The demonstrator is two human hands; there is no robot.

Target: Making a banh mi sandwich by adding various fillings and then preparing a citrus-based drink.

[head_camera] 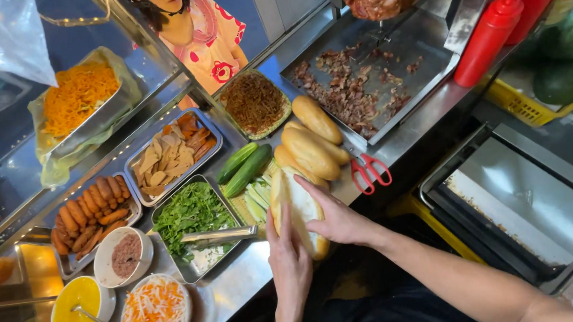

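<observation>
I hold a split bread roll open at the front edge of the steel bench. My left hand grips its near side with the thumb up along the crust, and my right hand is spread over the far side, fingers pressing the crumb. Behind the roll lie three more loaves, two cucumbers and red-handled scissors. To the left, the bench carries a tray of green herbs with metal tongs, a tray of sausages, sliced cold cuts, shredded carrot and bowls of sauce. Chopped meat covers a steel tray beside a red squeeze bottle. Beyond the glass stands a person in a patterned shirt.
</observation>
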